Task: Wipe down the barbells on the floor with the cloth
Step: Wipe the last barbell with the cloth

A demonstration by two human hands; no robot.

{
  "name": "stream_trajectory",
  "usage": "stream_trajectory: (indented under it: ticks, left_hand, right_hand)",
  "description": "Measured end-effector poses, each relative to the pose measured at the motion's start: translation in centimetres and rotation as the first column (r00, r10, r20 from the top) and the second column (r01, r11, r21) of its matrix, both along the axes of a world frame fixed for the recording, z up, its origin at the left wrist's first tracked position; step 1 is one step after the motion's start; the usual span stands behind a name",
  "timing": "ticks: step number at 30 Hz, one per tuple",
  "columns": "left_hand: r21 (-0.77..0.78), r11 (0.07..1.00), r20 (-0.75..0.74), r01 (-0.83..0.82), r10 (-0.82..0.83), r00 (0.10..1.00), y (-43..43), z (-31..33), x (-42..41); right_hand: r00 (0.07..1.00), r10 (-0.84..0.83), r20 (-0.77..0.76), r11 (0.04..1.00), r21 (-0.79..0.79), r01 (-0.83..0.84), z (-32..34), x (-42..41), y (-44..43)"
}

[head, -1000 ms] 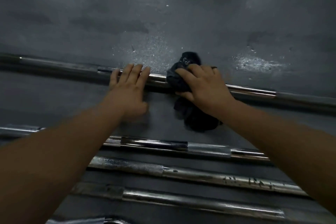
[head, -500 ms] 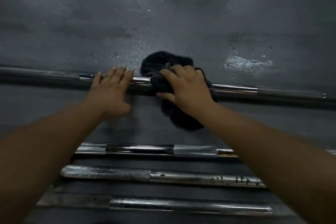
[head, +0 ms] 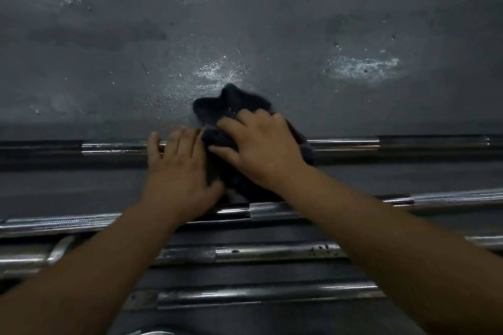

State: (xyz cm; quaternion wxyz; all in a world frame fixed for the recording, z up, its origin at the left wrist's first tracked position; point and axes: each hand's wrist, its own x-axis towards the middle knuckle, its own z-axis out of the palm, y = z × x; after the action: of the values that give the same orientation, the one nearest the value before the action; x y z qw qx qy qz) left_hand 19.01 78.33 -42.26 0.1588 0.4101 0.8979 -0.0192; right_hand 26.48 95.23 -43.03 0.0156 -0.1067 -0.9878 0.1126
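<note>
Head view: four barbells lie across the dark floor, running from 9 o'clock to 3 o'clock. The far barbell crosses the middle of the frame, and both hands are on it. The left hand lies flat with its fingers straight and spread narrow, the fingertips resting on the chrome shaft. Just at its 3 o'clock, touching it, the right hand curls its fingers over a bunched dark cloth and holds it down on the same bar. Part of the cloth sticks out past the fingers toward 12 o'clock and part hangs below the palm toward 6 o'clock. A wet patch glistens on the floor at 2 o'clock from the cloth. Toward 6 o'clock, under the forearms, lie the second barbell, the third barbell and the nearest barbell.
</note>
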Motion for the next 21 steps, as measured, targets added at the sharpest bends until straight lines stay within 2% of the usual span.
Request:
stream_trajectory:
  ticks: [3, 6, 9, 13, 15, 17, 19, 21]
  left_hand:
    - [0.023, 0.999, 0.036, -0.042, 0.041, 0.999, 0.1, -0.7, 0.5]
    - [-0.02, 0.999, 0.055, 0.041, -0.04, 0.998, -0.1, -0.3, -1.7]
    - [-0.046, 0.997, 0.085, 0.065, -0.061, 0.995, 1.9, -0.1, -3.5]
    - [-0.072, 0.997, 0.063, 0.003, 0.002, 0.998, 6.1, 0.6, -7.8]
    - [0.019, 1.0, 0.004, 0.022, -0.022, 1.0, 7.4, 0.5, -6.8]
    - [0.079, 0.993, -0.051, 0.082, -0.079, 0.996, 7.9, -0.3, -4.5]
    - [0.063, 0.994, -0.038, 0.094, -0.091, 0.995, 7.9, -0.5, -4.4]
    - [0.01, 0.995, 0.004, 0.1, -0.1, 0.995, 8.1, -0.1, -5.4]
  right_hand:
    - [1.0, 0.016, 0.023, 1.0, -0.02, -0.016, 0.1, 4.6, 3.7]
    - [0.978, -0.202, 0.061, 0.979, 0.033, 0.2, 0.9, 10.6, 10.8]
    - [0.929, -0.368, 0.026, 0.926, 0.102, 0.364, 1.2, 10.8, 13.4]
    - [0.95, -0.31, -0.026, 0.946, 0.097, 0.311, 0.2, 2.3, 9.3]
    - [0.954, -0.288, -0.08, 0.95, 0.1, 0.295, -0.6, 0.0, 7.6]
    - [0.968, -0.227, -0.104, 0.966, 0.105, 0.238, -0.9, 0.7, 8.5]
    - [0.977, -0.188, -0.104, 0.974, 0.107, 0.198, -1.1, 2.9, 11.3]
    - [0.955, -0.286, -0.08, 0.949, 0.113, 0.294, -1.0, 5.2, 14.7]
